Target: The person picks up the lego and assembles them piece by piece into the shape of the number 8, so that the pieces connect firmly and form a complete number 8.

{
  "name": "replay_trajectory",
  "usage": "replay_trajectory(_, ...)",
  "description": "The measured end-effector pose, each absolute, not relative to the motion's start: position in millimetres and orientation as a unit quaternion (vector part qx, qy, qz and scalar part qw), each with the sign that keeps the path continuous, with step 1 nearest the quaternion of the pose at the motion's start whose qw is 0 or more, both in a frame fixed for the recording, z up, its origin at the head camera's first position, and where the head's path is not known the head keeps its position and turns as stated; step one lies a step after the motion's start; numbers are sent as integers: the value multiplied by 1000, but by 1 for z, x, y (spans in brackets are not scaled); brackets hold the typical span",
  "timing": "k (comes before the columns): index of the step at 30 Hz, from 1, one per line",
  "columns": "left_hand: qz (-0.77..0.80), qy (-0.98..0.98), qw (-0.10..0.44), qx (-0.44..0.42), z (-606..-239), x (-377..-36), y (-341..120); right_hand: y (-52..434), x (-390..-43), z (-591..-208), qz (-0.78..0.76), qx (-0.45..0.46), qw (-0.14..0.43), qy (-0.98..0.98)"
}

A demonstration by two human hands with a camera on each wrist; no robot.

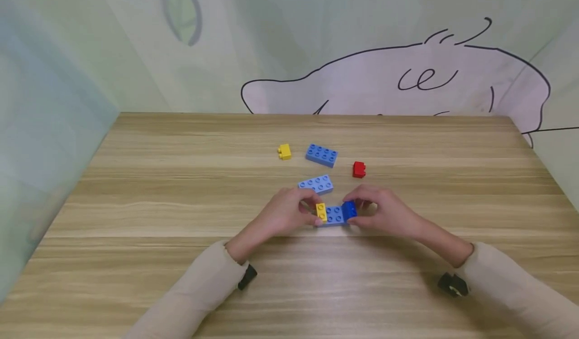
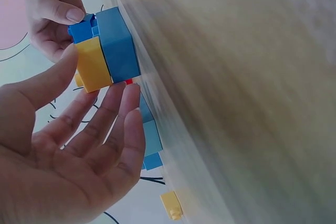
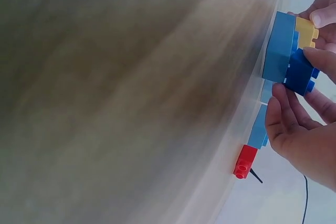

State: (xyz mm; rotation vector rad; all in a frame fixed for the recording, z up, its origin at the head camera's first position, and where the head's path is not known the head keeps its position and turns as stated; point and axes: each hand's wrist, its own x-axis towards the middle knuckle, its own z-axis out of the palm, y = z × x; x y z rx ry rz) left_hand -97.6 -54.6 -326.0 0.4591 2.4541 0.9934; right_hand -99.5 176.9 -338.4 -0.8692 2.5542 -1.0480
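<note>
Near the middle of the table, a blue eight-stud toy brick (image 1: 334, 215) carries a small yellow brick (image 1: 321, 212) on its left end. My left hand (image 1: 289, 210) pinches that yellow brick between thumb and fingers. At the right end, my right hand (image 1: 386, 212) pinches a dark blue brick (image 1: 349, 209) against the studs. In the right wrist view the dark blue brick (image 3: 299, 73) leans at an angle to the blue brick (image 3: 279, 48), and I cannot tell whether it is fully seated. The left wrist view shows the yellow brick (image 2: 94, 65) flush on its base.
Just beyond my left fingers lies a light blue eight-stud brick (image 1: 318, 183), partly hidden. Farther back are another blue brick (image 1: 321, 155), a loose yellow brick (image 1: 285, 152) on its side and a red brick (image 1: 359, 169). A printed cloth (image 1: 289, 42) hangs behind the wooden table (image 1: 158, 178).
</note>
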Motion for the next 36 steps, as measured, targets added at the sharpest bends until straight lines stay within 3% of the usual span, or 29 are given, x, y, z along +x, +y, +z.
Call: replay_trajectory(36,362,890,221,167,-324,-97,-54,175,-108,-340,-349,-326,126,870)
